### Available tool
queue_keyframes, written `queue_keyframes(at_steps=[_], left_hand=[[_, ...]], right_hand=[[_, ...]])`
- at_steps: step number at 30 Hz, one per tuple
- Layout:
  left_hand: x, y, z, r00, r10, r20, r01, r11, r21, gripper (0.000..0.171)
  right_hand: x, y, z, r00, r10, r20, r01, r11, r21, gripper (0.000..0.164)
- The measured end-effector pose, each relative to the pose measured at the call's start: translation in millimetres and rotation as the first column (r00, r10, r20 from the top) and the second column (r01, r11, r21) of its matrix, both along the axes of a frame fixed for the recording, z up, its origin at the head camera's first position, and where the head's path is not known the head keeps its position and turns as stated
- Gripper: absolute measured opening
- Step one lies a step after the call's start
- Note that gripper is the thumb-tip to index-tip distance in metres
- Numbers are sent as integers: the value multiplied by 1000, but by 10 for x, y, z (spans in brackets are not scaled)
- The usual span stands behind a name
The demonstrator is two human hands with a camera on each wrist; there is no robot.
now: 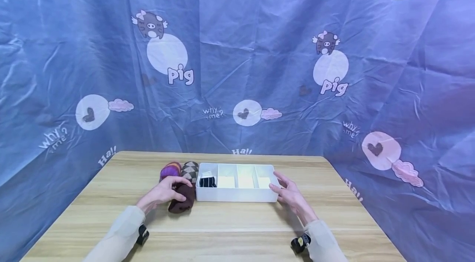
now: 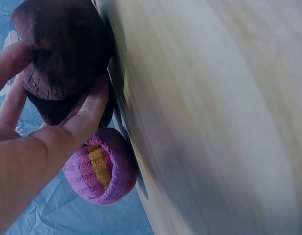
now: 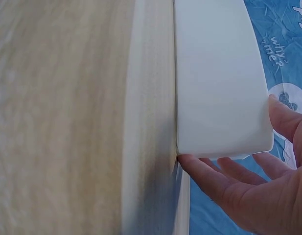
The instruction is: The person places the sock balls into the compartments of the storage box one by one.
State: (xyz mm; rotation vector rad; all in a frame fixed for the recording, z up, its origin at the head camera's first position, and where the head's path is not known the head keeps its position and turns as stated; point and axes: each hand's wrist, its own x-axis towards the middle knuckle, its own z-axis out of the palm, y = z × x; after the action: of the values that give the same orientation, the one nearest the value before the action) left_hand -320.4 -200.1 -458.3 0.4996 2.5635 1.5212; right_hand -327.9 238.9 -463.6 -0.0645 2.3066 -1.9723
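Note:
A dark brown rolled sock (image 1: 182,203) lies at the left end of a white divided box (image 1: 237,195). My left hand (image 1: 163,192) grips this sock, thumb on the near side and fingers over the far side; the left wrist view shows the brown roll (image 2: 67,54) between them. At the box's other end, my right hand (image 1: 292,197) holds the end wall, with the thumb on the rim and the fingertips (image 3: 187,160) along the short side. A black sock with white stripes (image 1: 208,182) sits in the leftmost compartment; the other compartments show bare white floors.
Behind my left hand stand a purple striped rolled sock (image 1: 171,170) and a grey argyle rolled sock (image 1: 190,170), close to the box's left end. The wooden table (image 1: 230,233) ends at a blue printed cloth (image 1: 222,68) at the back and sides.

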Motion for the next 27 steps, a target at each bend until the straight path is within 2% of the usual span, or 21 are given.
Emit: queue_keyframes(at_steps=[5,9,12,17,22,27], left_hand=[[-3,-66,-17,999,-40,-38,41,998,40,47],[5,-115,45,999,-43,-5,44,996,78,52],[4,-149,125,999,-19,29,16,996,92,57],[-3,-177,217,998,-8,66,-1,991,134,59],[-48,-146,267,999,-28,29,22,982,190,57],[-91,-55,277,1000,-12,8,10,978,210,57]], right_hand=[[-3,-5,-6,1000,-2,-3,2,1000,8,67],[-24,-3,-11,1000,-20,-1,20,1000,23,66],[-25,-9,-3,1000,-29,-2,29,999,28,66],[-15,-12,-11,1000,-12,11,12,1000,11,67],[-18,-15,-5,1000,-9,2,9,1000,13,68],[-7,-4,-2,1000,-8,0,8,999,32,68]])
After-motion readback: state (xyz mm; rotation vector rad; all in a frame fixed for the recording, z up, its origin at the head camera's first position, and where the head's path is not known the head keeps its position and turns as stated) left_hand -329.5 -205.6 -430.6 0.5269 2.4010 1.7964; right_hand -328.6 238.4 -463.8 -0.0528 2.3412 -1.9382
